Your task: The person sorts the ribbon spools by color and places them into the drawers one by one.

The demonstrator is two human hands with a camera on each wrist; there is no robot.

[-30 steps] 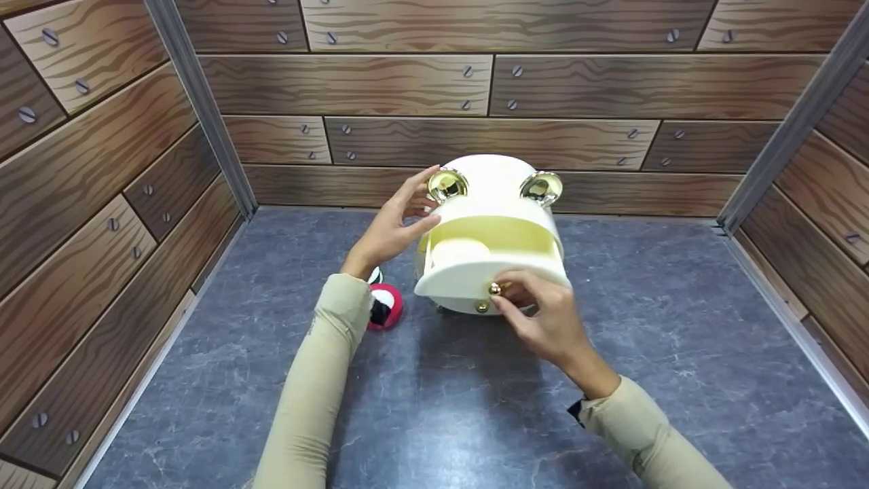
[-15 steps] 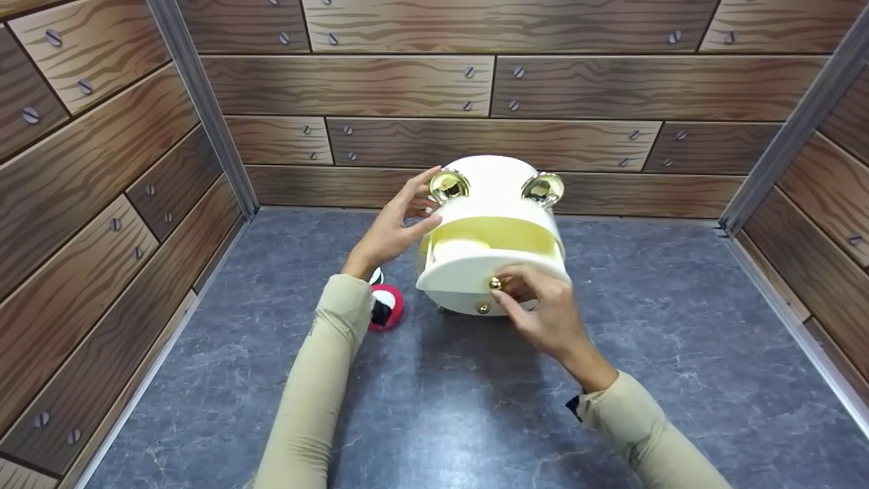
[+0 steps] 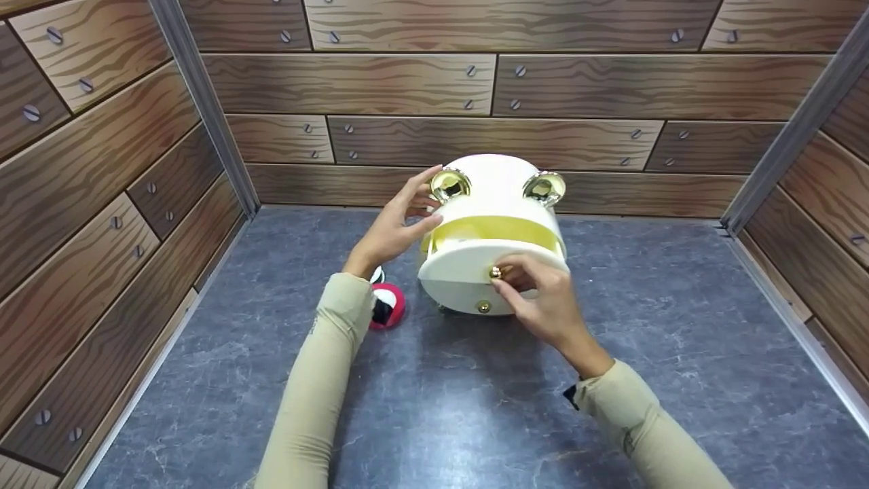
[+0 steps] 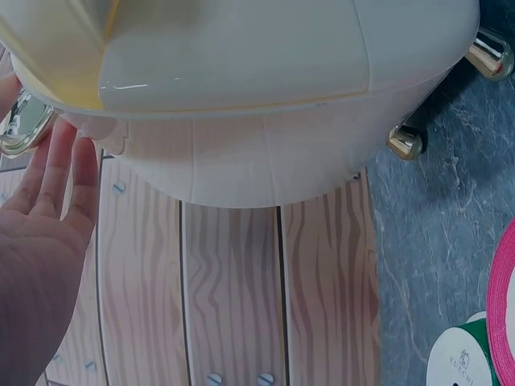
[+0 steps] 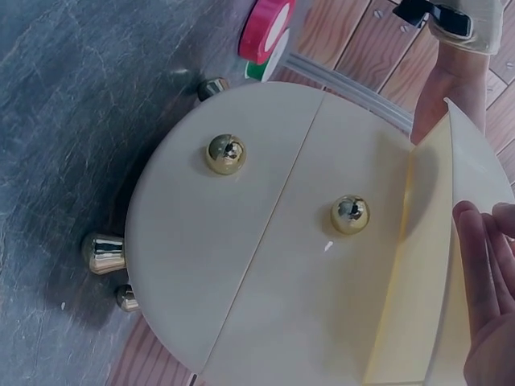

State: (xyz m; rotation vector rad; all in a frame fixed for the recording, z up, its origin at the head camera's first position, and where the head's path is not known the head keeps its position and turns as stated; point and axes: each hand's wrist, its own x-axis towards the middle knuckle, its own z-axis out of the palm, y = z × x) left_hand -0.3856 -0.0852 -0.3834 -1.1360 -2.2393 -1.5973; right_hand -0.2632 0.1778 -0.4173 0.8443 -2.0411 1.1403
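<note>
A small white rounded drawer cabinet (image 3: 494,176) with gold ear-shaped pieces (image 3: 544,189) on top stands near the back wall. Its top drawer (image 3: 455,263) is part way out, with a yellow band showing behind the front. My right hand (image 3: 546,299) pinches that drawer's gold knob (image 3: 495,272) between thumb and fingertips. On the opposite side, my left hand (image 3: 397,224) rests with extended fingers against the cabinet beside the left gold ear (image 3: 449,185). Two lower knobs (image 5: 225,154) and gold feet (image 5: 105,253) show in the right wrist view; the pinched knob is hidden there.
Left of the cabinet, by my left sleeve, lie a pink-red spool of ribbon (image 3: 387,307) and a green spool with a white face (image 4: 460,360). Wood-patterned walls (image 3: 366,85) close in the dark marbled floor (image 3: 237,380) at the back and sides.
The top drawer has slid further into the cabinet, so its opening looks narrower. My right hand has moved away from me with the knob; my left hand has stayed in place.
</note>
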